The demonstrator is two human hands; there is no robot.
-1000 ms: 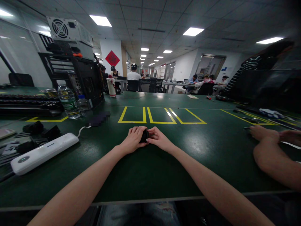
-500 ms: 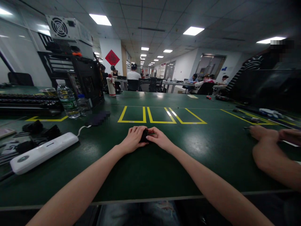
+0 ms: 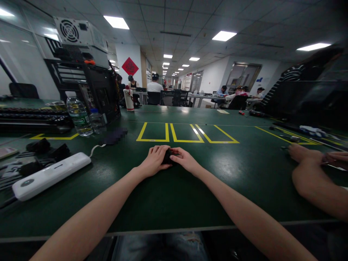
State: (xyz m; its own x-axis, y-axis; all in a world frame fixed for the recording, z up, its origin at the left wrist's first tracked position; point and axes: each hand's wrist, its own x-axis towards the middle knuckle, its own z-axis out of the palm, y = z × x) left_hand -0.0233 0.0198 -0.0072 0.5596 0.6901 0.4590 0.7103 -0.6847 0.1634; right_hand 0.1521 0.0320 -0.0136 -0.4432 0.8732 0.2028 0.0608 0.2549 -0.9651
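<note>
A small black object (image 3: 167, 156) sits at the middle of the green table (image 3: 168, 195), between my two hands. My left hand (image 3: 156, 159) is wrapped round its left side, with the fingers over the top and the thumb at the near side. From the right, my right hand (image 3: 184, 158) grips the object's right side with thumb and fingers. Most of the object is hidden by the fingers, so its exact shape cannot be made out. Just beyond my hands, yellow tape (image 3: 187, 141) marks three open-topped outlines on the table.
On the left lie a white power strip (image 3: 51, 176) and black adapters (image 3: 58, 152), with a water bottle (image 3: 78, 117) and a computer case (image 3: 100, 90) behind. At the right, another person's hands (image 3: 306, 153) work near tools (image 3: 290, 138).
My right thumb has shifted slightly on the black object. My left hand has stayed in place. The other person's hand at the far right has moved a little.
</note>
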